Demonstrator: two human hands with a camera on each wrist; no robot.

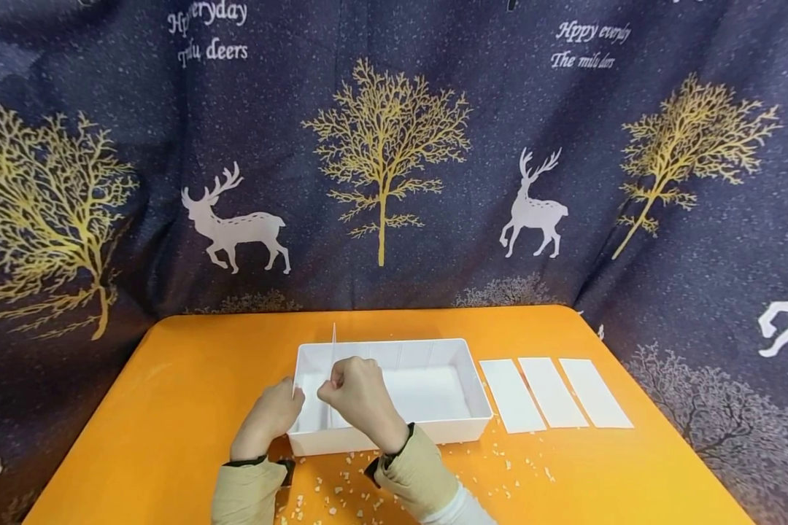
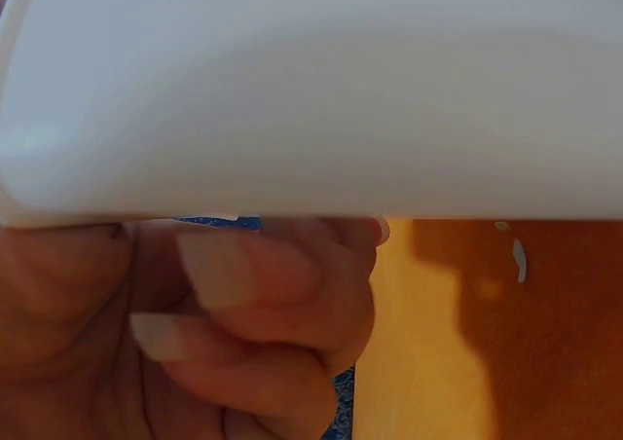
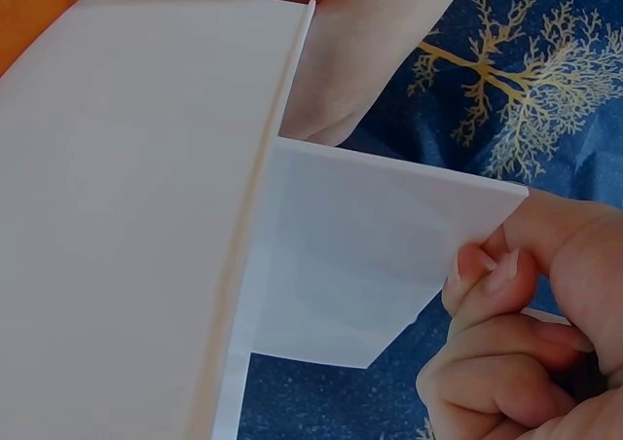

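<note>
A long white plastic box (image 1: pixel 427 430) lies on the table with its hollow side up. Near its left end stands a thin white divider panel (image 1: pixel 333 350), crossing the box and rising above the rim. My right hand (image 1: pixel 360 399) pinches this panel; the right wrist view shows thumb and finger at the edge of the panel (image 3: pixel 380 245), the other fingers curled. At the box's left end my left hand (image 1: pixel 272 415) grips the wall, thumb by the rim. In the left wrist view its curled fingers (image 2: pixel 263 275) are beside the box wall (image 2: pixel 311 99).
Three white rectangular panels (image 1: pixel 512 396) lie in a row right of the box on the orange table (image 1: pixel 197 379). Small pale crumbs (image 1: pixel 341 485) are scattered along the front. A dark blue curtain (image 1: pixel 433 284) with deer and trees hangs behind.
</note>
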